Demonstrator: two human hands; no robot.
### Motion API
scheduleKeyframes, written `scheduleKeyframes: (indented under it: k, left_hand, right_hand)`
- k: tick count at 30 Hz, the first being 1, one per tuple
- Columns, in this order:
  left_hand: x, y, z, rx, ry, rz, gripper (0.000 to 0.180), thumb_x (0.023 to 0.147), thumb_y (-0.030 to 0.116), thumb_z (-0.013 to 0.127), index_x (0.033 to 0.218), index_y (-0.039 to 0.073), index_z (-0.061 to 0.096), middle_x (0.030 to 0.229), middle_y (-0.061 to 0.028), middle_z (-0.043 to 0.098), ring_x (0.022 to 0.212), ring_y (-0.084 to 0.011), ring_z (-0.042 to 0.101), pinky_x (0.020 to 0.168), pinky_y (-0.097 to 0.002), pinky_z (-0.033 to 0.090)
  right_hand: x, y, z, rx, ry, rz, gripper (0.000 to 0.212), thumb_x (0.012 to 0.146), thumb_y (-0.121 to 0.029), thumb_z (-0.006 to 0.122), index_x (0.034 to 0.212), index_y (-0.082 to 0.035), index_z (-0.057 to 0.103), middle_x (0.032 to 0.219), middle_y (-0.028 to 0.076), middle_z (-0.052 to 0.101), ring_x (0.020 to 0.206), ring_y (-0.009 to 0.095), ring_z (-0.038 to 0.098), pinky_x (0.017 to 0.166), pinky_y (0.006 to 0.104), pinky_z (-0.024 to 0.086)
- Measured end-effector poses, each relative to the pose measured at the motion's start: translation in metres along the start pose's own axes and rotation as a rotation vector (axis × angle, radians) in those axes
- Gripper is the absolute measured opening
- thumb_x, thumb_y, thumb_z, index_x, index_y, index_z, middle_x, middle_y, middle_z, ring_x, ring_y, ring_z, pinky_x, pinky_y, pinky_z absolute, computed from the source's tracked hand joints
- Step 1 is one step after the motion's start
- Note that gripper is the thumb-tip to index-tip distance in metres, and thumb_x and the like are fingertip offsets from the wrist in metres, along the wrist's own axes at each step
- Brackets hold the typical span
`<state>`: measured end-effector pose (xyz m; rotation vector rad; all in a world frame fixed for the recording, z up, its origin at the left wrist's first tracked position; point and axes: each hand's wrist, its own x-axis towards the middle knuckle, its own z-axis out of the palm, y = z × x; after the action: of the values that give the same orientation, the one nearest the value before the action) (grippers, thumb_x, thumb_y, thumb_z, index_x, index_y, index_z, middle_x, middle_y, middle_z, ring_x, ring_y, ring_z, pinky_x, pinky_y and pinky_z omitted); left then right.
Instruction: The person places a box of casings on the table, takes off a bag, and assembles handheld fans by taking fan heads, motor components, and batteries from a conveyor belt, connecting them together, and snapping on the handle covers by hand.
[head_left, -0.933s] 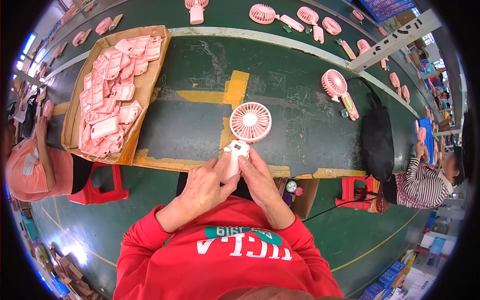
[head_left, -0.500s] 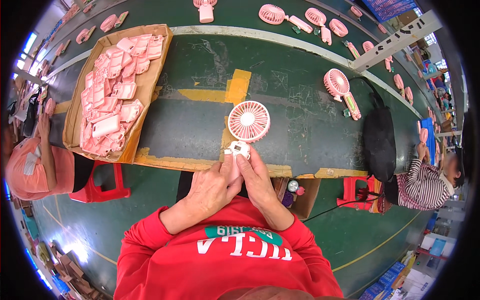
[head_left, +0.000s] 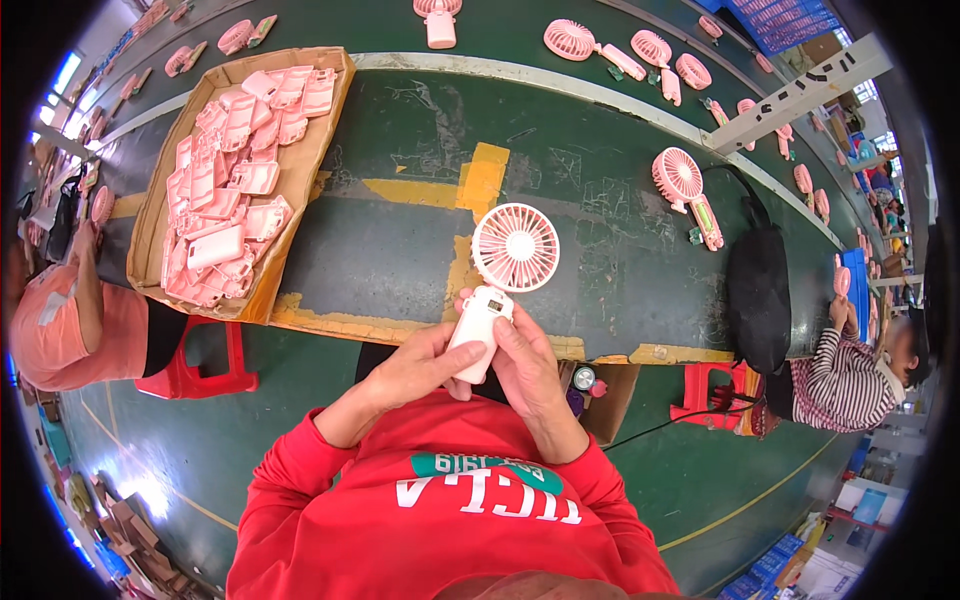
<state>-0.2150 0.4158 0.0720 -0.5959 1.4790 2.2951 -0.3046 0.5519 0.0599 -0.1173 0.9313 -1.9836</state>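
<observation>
Between my hands is a pink handheld fan (head_left: 516,247), its round caged head pointing away from me over the table edge. Its pale handle, with a small dark display window, slants toward me. My left hand (head_left: 428,358) grips the lower handle, thumb across the front. My right hand (head_left: 524,362) wraps the handle's right side, thumb near the window and fingers behind. Left of the fan, a cardboard tray (head_left: 318,140) holds a heap of pink plastic shells (head_left: 222,190). Another fan (head_left: 679,178) lies to the right with its handle opened, showing green inside.
A dark pouch (head_left: 758,290) with a cable lies on the worktable (head_left: 400,250) at right. Beyond a pale rail, more fans and handles (head_left: 570,40) rest on a green surface. Co-workers sit at left and right near red stools (head_left: 205,365). A metal post (head_left: 800,95) stands at back right.
The fan has shifted slightly right and tilted, and more of its handle front and window now shows. My left fingers have slid lower on the handle. The surrounding view has shifted slightly.
</observation>
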Motion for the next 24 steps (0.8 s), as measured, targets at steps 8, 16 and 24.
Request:
scheduleKeyframes:
  k: [8,16,24]
  left_hand:
    - [-0.008,0.005,0.028,0.578,0.217,0.324,0.043,0.087,0.03,0.057,0.107,-0.006,0.047,0.081,-0.0248,0.062,0.073,-0.0424,0.062,0.063,-0.0426,0.05]
    - [-0.009,-0.005,0.03,0.748,0.242,0.425,0.051,0.087,0.021,0.056,0.126,-0.005,0.037,0.085,-0.022,0.063,0.078,-0.0389,0.064,0.065,-0.0407,0.052]
    - [-0.006,-0.001,0.021,0.339,0.103,0.148,0.023,0.093,0.021,0.05,0.097,-0.001,0.049,0.075,-0.0074,0.058,0.059,-0.0145,0.058,0.053,-0.0261,0.046]
  right_hand:
    - [-0.01,-0.01,0.004,-0.079,0.041,-0.046,0.048,0.087,-0.014,0.06,0.128,0.001,0.04,0.117,0.016,0.054,0.107,0.026,0.056,0.095,0.0384,0.044]
    - [-0.015,-0.006,0.008,-0.051,0.076,-0.096,0.038,0.088,-0.013,0.057,0.121,0.001,0.045,0.111,0.015,0.057,0.101,0.024,0.058,0.092,0.0365,0.046]
    - [-0.011,-0.011,0.014,-0.119,0.09,-0.086,0.039,0.089,-0.014,0.055,0.123,0.001,0.042,0.112,0.015,0.057,0.105,0.024,0.057,0.094,0.0365,0.044]
